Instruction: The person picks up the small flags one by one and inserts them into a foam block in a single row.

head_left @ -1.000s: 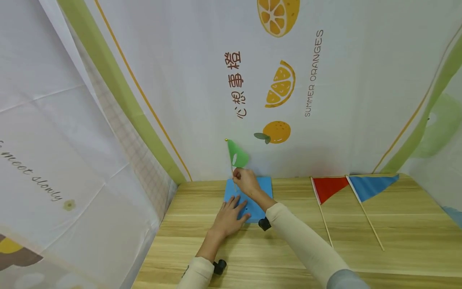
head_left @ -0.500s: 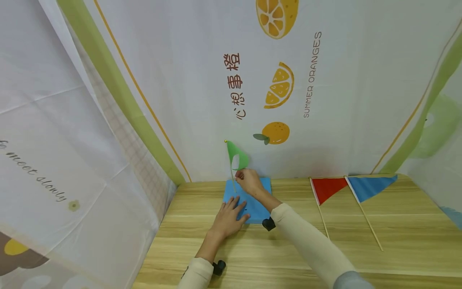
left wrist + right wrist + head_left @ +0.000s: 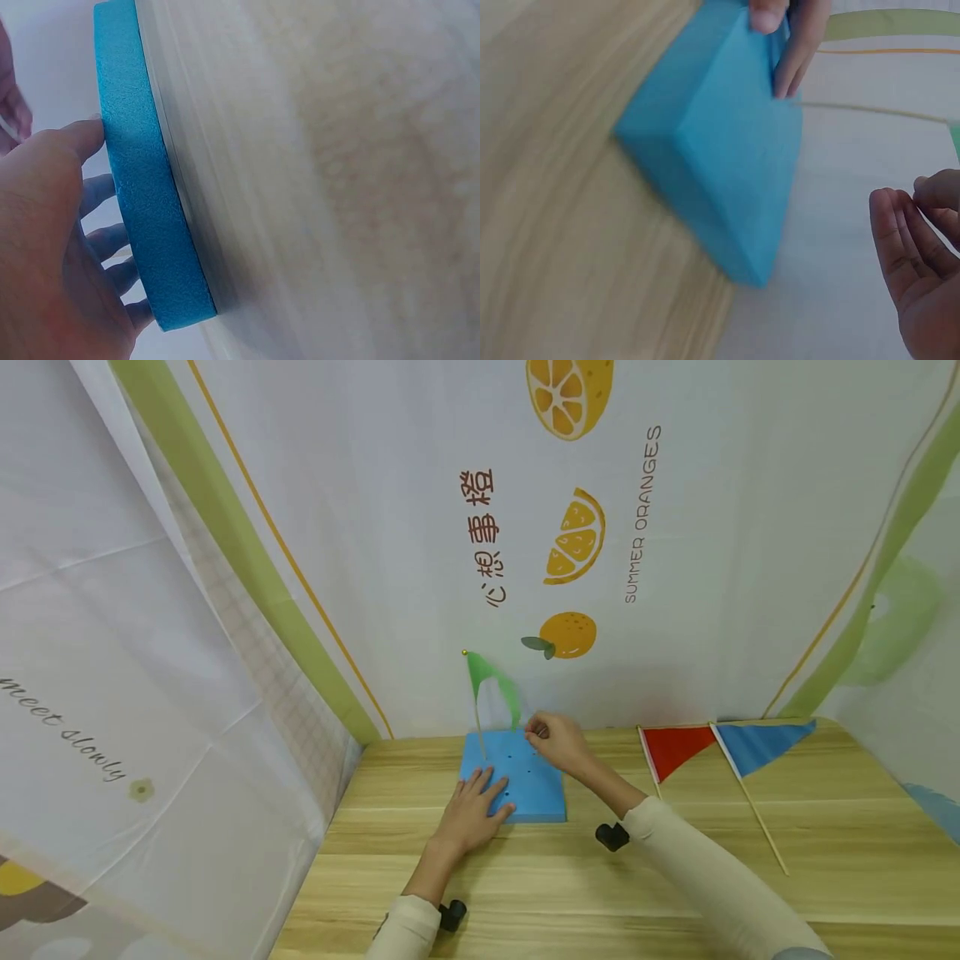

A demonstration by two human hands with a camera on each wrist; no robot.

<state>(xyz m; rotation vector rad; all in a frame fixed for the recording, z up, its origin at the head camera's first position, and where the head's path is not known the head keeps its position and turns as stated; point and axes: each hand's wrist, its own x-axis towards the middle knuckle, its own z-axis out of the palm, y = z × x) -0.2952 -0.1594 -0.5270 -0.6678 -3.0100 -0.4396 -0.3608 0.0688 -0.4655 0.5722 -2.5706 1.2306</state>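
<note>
A blue foam block (image 3: 537,797) with several small holes in its top lies near the far edge of the table. From its far left part rises a thin wooden stick (image 3: 480,731) bearing a green pennant flag (image 3: 477,670), which droops in a curve to the right. My left hand (image 3: 470,814) rests spread on the block's left side; in the left wrist view its fingers (image 3: 109,238) lie across the top face. To the right of the flag is my right hand (image 3: 558,742), over the block's far right corner. Its thumb and fingertips come close together with nothing visible between them in the right wrist view.
A red pennant flag (image 3: 675,752) and a blue pennant flag (image 3: 761,747), both on wooden sticks, lie on the wooden table (image 3: 547,893) to the right. A printed white cloth (image 3: 405,568) hangs right behind the table, and another (image 3: 112,710) hangs along the left.
My right hand has let go of the green flag's stick and moved right, away from it. The stick stays standing in the block. My left hand has stayed on the block.
</note>
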